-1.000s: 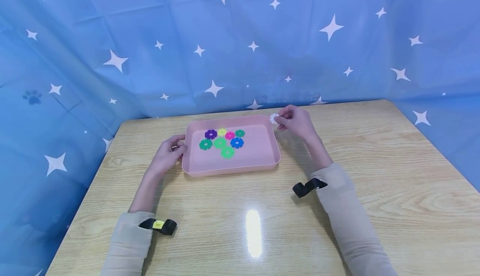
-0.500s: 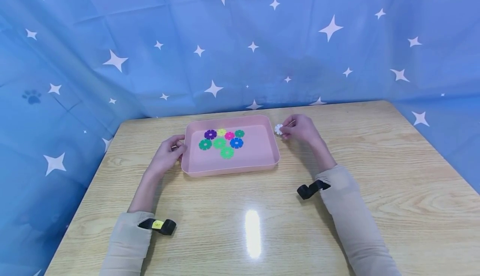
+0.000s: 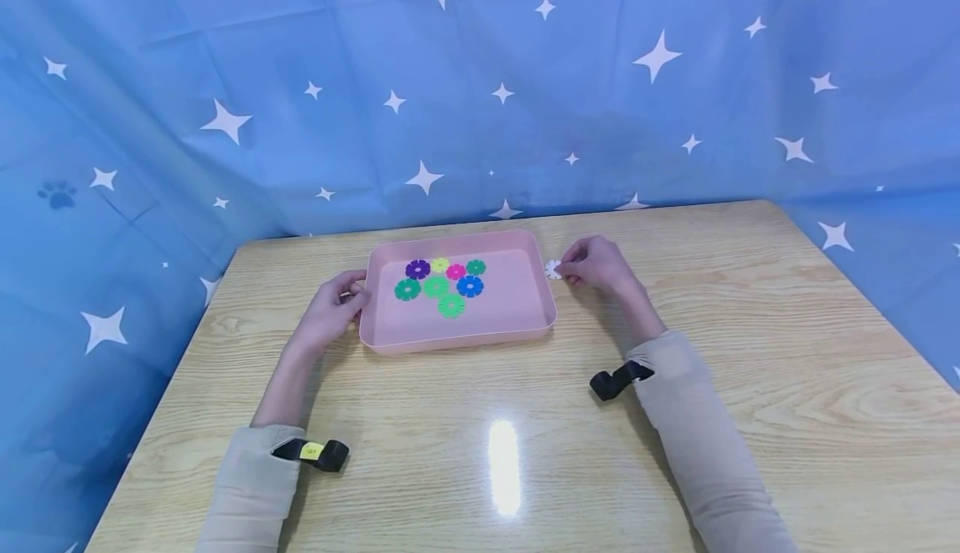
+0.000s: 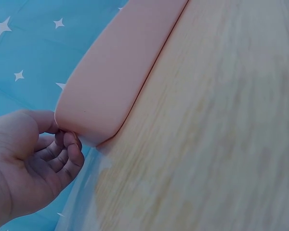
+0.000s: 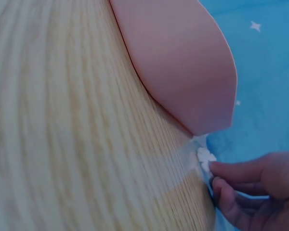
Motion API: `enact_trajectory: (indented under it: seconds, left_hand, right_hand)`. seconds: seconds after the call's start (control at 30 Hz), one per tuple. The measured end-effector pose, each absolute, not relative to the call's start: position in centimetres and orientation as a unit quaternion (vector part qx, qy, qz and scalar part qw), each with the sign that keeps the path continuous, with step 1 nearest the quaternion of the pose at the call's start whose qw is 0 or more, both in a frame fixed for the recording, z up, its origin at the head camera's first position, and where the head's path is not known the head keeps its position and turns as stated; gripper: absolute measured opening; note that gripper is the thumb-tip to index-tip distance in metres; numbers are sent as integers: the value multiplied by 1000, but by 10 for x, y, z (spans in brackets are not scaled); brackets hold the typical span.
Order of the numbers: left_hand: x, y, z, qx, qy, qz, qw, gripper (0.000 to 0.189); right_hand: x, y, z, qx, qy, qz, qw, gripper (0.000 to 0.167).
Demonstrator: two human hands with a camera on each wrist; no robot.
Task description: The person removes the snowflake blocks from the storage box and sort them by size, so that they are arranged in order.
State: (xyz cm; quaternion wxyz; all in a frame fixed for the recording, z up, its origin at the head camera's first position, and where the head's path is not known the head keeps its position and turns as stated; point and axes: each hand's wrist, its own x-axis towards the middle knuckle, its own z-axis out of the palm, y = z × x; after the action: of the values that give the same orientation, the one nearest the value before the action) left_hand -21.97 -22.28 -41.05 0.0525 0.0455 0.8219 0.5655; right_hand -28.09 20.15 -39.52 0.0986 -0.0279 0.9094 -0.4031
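A shallow pink tray (image 3: 517, 319) stands on the table, with several notched plastic discs inside. Among them are a purple disc (image 3: 417, 269), a blue disc (image 3: 470, 286), a pink disc (image 3: 456, 272) and a yellow disc (image 3: 440, 264); the others are green. At the tray's left side, my left hand (image 3: 333, 309) grips the wall, fingers curled against its outside in the left wrist view. My right hand (image 3: 597, 264) pinches a white notched disc (image 3: 553, 269) between thumb and fingers, just outside the tray's right wall. In the right wrist view, part of the white disc (image 5: 205, 156) is hidden by the fingertips.
The wooden table (image 3: 420, 453) extends in front of the tray and far to the right. A blue curtain (image 3: 480, 86) with white stars hangs close behind its back edge. Each sleeve carries a black wrist camera strap.
My right hand has lowered the white disc from above the tray's back right corner to beside its right wall, nearer to me. The left hand keeps its place at the tray.
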Motion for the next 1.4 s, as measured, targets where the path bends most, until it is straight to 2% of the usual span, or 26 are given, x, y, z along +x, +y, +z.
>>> enact_trajectory:
  seconds: [0.37, 0.73, 1.1, 1.4]
  left_hand:
    - [-220, -223, -411, 56, 835, 546, 47, 44]
    - [-219, -222, -410, 68, 829, 554, 45, 43]
    - [-219, -223, -408, 64, 831, 551, 52, 45]
    - [-219, -224, -407, 66, 832, 548, 55, 44]
  right_hand:
    - [-281, 201, -398, -27, 912, -394, 108, 17]
    - [-280, 197, -396, -14, 906, -413, 95, 22]
    - [-280, 195, -384, -42, 902, -430, 9, 29]
    - [-275, 180, -369, -63, 894, -445, -3, 35]
